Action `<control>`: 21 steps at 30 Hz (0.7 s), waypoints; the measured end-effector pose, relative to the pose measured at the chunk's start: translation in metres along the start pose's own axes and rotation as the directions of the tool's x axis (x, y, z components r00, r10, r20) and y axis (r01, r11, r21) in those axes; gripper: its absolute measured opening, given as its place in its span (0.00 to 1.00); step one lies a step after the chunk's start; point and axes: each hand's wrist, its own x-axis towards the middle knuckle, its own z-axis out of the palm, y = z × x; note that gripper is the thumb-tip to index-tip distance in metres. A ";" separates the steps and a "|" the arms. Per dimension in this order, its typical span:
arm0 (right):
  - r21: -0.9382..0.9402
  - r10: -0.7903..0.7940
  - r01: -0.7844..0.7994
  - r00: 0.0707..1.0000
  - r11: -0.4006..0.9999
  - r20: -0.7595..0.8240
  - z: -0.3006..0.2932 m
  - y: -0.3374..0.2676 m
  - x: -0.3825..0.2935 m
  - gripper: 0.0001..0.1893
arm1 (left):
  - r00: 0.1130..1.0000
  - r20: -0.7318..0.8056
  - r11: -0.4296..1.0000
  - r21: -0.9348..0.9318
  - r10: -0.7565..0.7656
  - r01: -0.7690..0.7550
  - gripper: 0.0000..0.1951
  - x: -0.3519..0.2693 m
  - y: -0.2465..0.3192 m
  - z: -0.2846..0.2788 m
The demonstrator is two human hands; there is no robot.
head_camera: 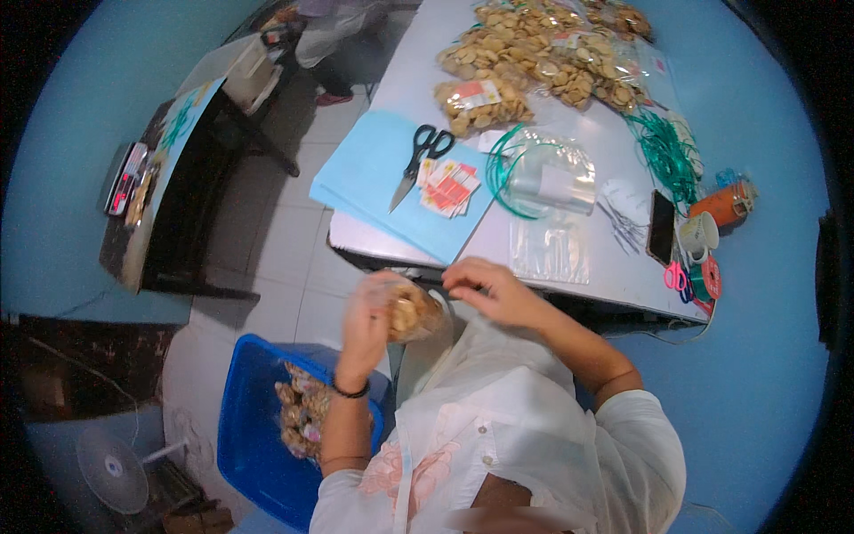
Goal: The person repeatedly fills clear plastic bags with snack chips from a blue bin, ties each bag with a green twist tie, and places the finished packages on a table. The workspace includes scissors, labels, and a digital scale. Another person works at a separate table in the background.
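My left hand point(367, 320) holds a clear plastic bag of round, flat biscuits point(408, 312) over my lap, just off the table edge. To its right, my right hand point(484, 287) is raised with bent fingers, apart from the bag; whether the fingertips pinch something small cannot be told. On a light blue folder point(360, 160) lie black-handled scissors point(417, 163) and a pile of red and white labels point(450, 189). A coil of green ribbon point(497, 177) overlaps empty clear bags point(550, 247). Several filled biscuit bags point(484, 107) cover the table's far part.
A blue plastic bin point(233, 427) with bagged goods stands by my left side. The table's right side holds tangled green ribbon point(667, 157), a phone point(660, 227), a mug point(699, 233) and pink-handled scissors point(674, 275). A person point(333, 40) is at the far left; a fan point(113, 467) stands lower left.
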 end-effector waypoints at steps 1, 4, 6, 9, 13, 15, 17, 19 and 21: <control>-0.049 -0.056 0.053 0.997 0.997 -0.052 -0.017 0.004 0.008 0.07 | 0.991 -0.104 0.996 -0.004 0.087 -0.088 0.11 0.013 0.012 -0.014; -0.111 0.033 -0.071 0.951 0.991 -0.306 -0.077 0.030 0.034 0.13 | 0.831 -0.369 0.902 0.056 0.417 -0.428 0.10 0.064 0.034 -0.039; -0.210 0.013 -0.128 0.881 0.969 -0.473 -0.126 0.059 0.055 0.15 | 0.721 -0.343 0.797 0.306 0.602 -0.520 0.10 0.100 0.031 -0.041; -0.265 0.046 -0.344 0.681 0.901 -0.730 -0.201 0.115 0.087 0.10 | 0.769 -0.344 0.831 0.367 0.538 -0.417 0.14 0.135 0.003 -0.028; -0.394 -0.038 -0.596 0.519 0.699 -0.854 -0.271 0.181 0.108 0.12 | 0.863 -0.322 0.900 0.331 0.390 -0.284 0.20 0.132 -0.042 -0.007; -0.440 -0.027 -0.576 0.587 0.689 -0.809 -0.289 0.202 0.115 0.14 | 0.895 -0.292 0.912 0.335 0.338 -0.236 0.25 0.117 -0.055 -0.002; -0.406 0.088 -0.587 0.636 0.701 -0.766 -0.298 0.213 0.122 0.15 | 0.909 -0.294 0.929 0.310 0.295 -0.201 0.31 0.102 -0.061 0.001; -0.320 0.261 -0.629 0.655 0.709 -0.710 -0.303 0.217 0.132 0.15 | 0.913 -0.302 0.935 0.307 0.275 -0.180 0.37 0.086 -0.061 0.001; -0.442 0.078 -0.502 0.721 0.743 -0.689 -0.305 0.212 0.141 0.15 | 0.908 -0.316 0.932 0.322 0.274 -0.169 0.42 0.071 -0.057 -0.001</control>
